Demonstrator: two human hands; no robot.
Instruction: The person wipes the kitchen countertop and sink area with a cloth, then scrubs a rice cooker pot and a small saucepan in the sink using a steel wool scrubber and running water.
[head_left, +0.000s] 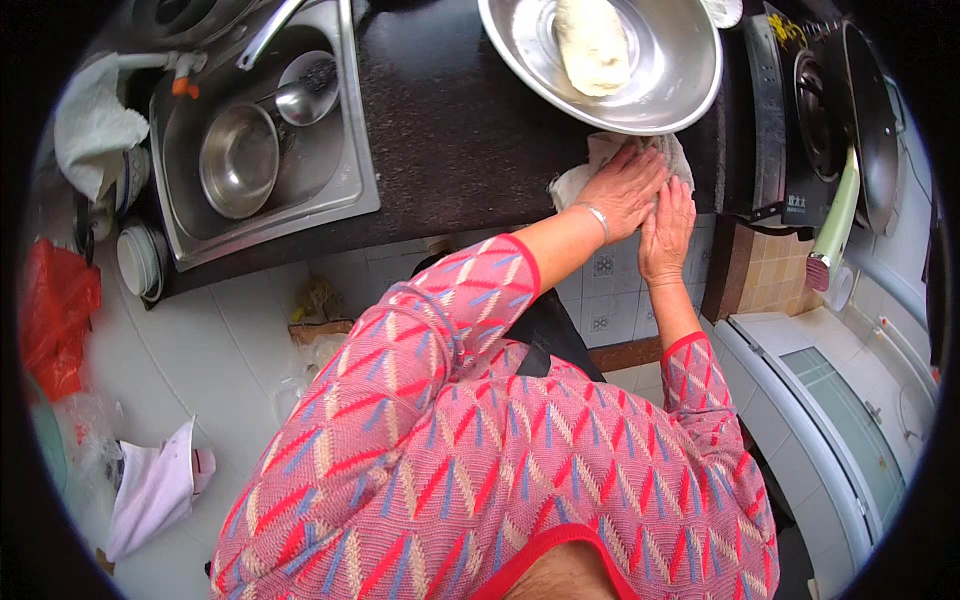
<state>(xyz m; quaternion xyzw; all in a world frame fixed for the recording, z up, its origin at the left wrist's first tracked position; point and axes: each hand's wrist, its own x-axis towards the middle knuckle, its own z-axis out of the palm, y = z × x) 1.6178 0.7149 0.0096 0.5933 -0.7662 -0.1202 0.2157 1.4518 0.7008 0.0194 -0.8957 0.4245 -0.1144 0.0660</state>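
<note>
My left hand (628, 191), with a metal bracelet at the wrist, presses over a bunched pale cloth (574, 184) near the counter's front edge. My right hand (667, 231) lies beside it, its fingertips on the right part of the cloth; whether they grip it is hidden. Just beyond the hands stands a wide stainless steel bowl (675, 82). Inside it lies an elongated lump of pale dough (596, 49).
The dark countertop (450, 142) holds a steel sink (330, 176) at left, with a metal pot (240, 161) and a ladle (302, 103) in it. To the right, a frying pan's green handle (838, 217) juts out from the stove. A glass-fronted white cabinet (847, 420) stands lower right.
</note>
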